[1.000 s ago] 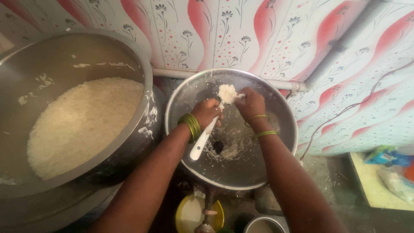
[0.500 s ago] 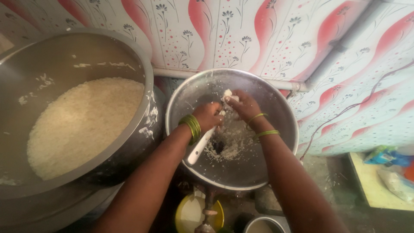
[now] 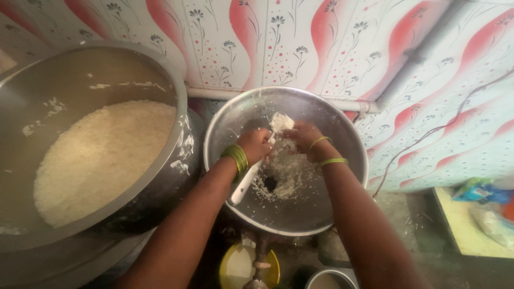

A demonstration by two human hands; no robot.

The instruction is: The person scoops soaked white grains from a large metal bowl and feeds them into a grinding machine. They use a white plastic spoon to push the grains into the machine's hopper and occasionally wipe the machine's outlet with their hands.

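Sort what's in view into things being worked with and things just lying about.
In use: left hand gripping white spoon; right hand on lump of white food; round metal pan.

Lying about: big pot of rice; yellow bowl; blue packet.

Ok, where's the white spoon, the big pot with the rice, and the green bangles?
White spoon [image 3: 243, 184], head view, on its handle below the left hand.
Big pot [image 3: 179, 96], head view, on its metal rim at the right side.
Green bangles [image 3: 236, 159], head view, on the stack around the left wrist.
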